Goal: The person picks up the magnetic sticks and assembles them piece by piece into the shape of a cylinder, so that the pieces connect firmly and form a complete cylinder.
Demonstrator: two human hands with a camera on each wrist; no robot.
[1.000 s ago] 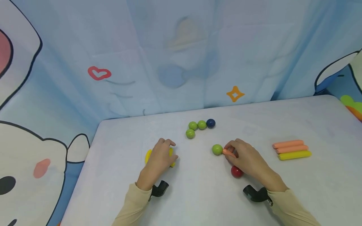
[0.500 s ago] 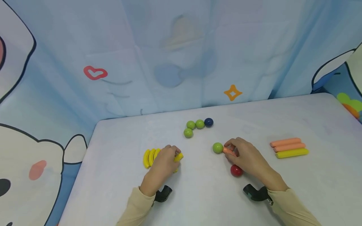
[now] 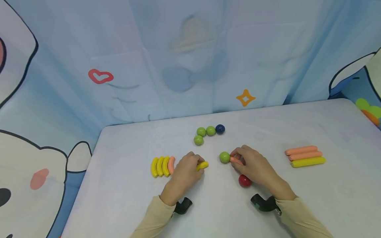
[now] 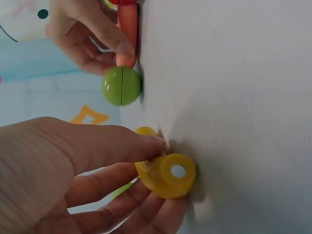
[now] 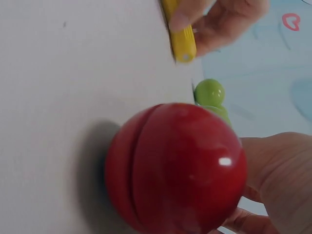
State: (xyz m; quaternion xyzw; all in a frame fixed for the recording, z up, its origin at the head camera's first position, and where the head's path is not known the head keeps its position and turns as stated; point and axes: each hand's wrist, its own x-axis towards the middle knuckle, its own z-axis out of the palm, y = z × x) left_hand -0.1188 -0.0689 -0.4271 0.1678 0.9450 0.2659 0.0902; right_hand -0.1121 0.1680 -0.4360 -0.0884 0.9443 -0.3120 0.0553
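Note:
My left hand (image 3: 186, 168) pinches a yellow curved stick (image 3: 203, 165) between thumb and fingers, just above or on the table. A round silvery disc shows in the stick's end in the left wrist view. To the right, my right hand (image 3: 253, 163) grips an orange stick (image 3: 237, 161). A green ball (image 3: 224, 157) touches that stick's left end, and a red ball (image 3: 245, 181) sits at its other end, nearer me. In the right wrist view the red ball (image 5: 190, 165) hides much of the right fingers. A gap separates the yellow stick from the green ball.
Several curved sticks, yellow (image 3: 160, 166) and orange (image 3: 171, 165), lie in a row left of my left hand. Further back are several green balls (image 3: 210, 131) and a dark blue ball (image 3: 220, 129). At right lie straight orange (image 3: 303, 156) and yellow sticks (image 3: 308, 162).
My left hand has picked a yellow curved stick from the left row and carried it right, uncovering an orange curved stick. The right hand, with its stick and balls, has shifted slightly left.

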